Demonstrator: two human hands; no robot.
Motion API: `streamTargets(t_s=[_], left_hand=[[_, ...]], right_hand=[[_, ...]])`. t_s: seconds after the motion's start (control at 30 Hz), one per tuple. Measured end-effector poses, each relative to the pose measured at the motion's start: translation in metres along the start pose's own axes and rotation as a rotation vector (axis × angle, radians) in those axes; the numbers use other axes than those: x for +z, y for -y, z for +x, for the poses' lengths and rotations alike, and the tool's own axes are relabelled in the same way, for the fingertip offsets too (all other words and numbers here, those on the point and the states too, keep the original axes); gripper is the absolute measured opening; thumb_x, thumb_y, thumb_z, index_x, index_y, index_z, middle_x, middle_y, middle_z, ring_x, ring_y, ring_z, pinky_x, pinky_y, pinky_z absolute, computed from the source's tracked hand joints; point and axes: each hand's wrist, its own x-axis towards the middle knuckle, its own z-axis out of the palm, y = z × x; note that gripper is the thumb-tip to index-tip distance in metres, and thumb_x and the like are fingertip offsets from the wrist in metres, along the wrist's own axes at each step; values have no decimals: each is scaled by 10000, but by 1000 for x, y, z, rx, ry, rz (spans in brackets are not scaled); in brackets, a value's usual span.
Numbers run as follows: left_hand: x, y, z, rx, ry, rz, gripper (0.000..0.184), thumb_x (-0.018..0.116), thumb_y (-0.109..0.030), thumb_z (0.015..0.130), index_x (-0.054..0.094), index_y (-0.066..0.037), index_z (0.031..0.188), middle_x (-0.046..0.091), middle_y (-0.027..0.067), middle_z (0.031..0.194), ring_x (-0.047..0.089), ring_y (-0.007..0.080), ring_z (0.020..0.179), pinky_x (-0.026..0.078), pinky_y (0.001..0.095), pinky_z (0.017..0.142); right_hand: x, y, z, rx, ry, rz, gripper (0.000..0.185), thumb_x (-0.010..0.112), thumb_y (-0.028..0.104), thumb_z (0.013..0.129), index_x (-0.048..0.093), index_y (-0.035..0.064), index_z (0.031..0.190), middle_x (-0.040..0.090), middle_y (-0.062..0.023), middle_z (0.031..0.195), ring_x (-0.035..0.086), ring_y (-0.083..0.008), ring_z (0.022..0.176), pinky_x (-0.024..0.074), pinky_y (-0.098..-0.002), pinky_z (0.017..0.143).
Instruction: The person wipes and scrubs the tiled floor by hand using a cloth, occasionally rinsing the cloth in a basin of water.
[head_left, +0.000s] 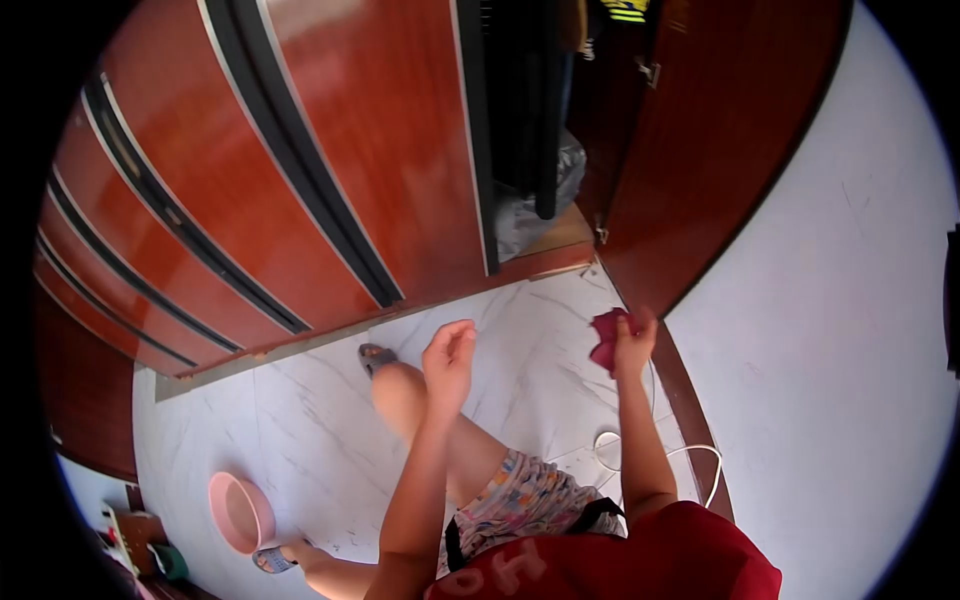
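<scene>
My right hand (634,345) grips a dark red cloth (605,338), bunched up and hanging off to the left of the fingers. It is beside the lower edge of the open wardrobe door (720,130). Above my bent knee, my left hand (450,362) is held in the air with its fingers curled together, and nothing shows in it. Both hands are apart from the reddish-brown wardrobe (380,130) in front of me.
Inside the open wardrobe section are dark hanging clothes and a grey plastic bag (530,220). A pink basin (240,512) stands on the marble-patterned floor (310,430) at lower left. A white cable (716,470) lies by the right wall, close to a round white object (607,450).
</scene>
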Motion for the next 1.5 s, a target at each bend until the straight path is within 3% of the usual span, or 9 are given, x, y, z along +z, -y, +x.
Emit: streamTargets(t_s=[0.1, 0.2, 0.37, 0.63, 0.97, 1.03, 1.27, 1.37, 1.5], left_hand=[[83, 16, -12, -38, 103, -190, 166, 589, -63, 870, 602, 3, 1022, 641, 46, 924, 584, 85, 829, 466, 210, 756], [73, 17, -15, -111, 246, -144, 151, 578, -68, 883, 595, 13, 1010, 635, 53, 945, 605, 117, 859, 462, 220, 778], [88, 22, -16, -138, 301, -140, 159, 575, -67, 882, 593, 15, 1016, 632, 62, 953, 610, 123, 856, 468, 225, 776], [89, 26, -17, -191, 266, -152, 163, 572, -58, 879, 589, 24, 1019, 632, 71, 967, 616, 130, 870, 472, 230, 782], [30, 8, -22, -141, 66, -292, 161, 555, -49, 892, 579, 25, 1033, 625, 60, 984, 610, 121, 905, 468, 226, 801], [8, 5, -22, -118, -27, -324, 161, 551, -46, 893, 577, 23, 1036, 625, 59, 983, 608, 118, 906, 468, 226, 798], [-121, 25, -58, -93, -543, -387, 152, 532, -43, 898, 573, 24, 1028, 636, 82, 936, 624, 143, 846, 481, 249, 769], [-158, 77, -75, -144, -739, -426, 156, 531, -62, 896, 573, 30, 1014, 641, 104, 922, 634, 162, 805, 487, 258, 742], [-203, 178, -116, -406, -1005, -174, 202, 571, -88, 850, 576, 30, 1013, 643, 110, 869, 623, 162, 754, 478, 260, 690]], right_hand=[[-95, 22, 78, -310, -341, -352, 711, 693, 155, 738, 341, 63, 1350, 465, -174, 1252, 473, -322, 1141, 379, -394, 965], [-96, 20, 82, -277, -420, -333, 713, 682, 138, 740, 331, 57, 1356, 462, -174, 1267, 462, -321, 1165, 364, -380, 984], [-92, 6, 126, -229, -98, 24, 722, 691, 135, 728, 335, 39, 1348, 446, -177, 1295, 426, -326, 1205, 335, -372, 1009], [-40, 7, 83, -286, -251, -115, 675, 676, 110, 707, 373, -1, 1300, 439, -201, 1240, 421, -342, 1171, 316, -386, 1014], [53, 52, -13, -287, 237, 75, 663, 633, 22, 756, 346, -2, 1354, 446, -171, 1314, 473, -244, 1154, 389, -309, 960], [77, 89, -32, -7, 391, 241, 598, 633, 27, 774, 391, -20, 1319, 504, -158, 1254, 523, -216, 1066, 436, -300, 893], [199, 174, -197, 159, 827, 621, 456, 696, 83, 791, 471, 3, 1180, 565, -131, 1097, 606, -196, 882, 511, -296, 760], [276, 121, -265, 411, 1248, 564, 408, 689, 51, 779, 496, -6, 1135, 586, -103, 1060, 610, -183, 864, 512, -305, 756], [339, -19, -367, 885, 1247, 94, 210, 680, 77, 773, 616, 0, 957, 638, -92, 852, 621, -176, 756, 514, -295, 653]])
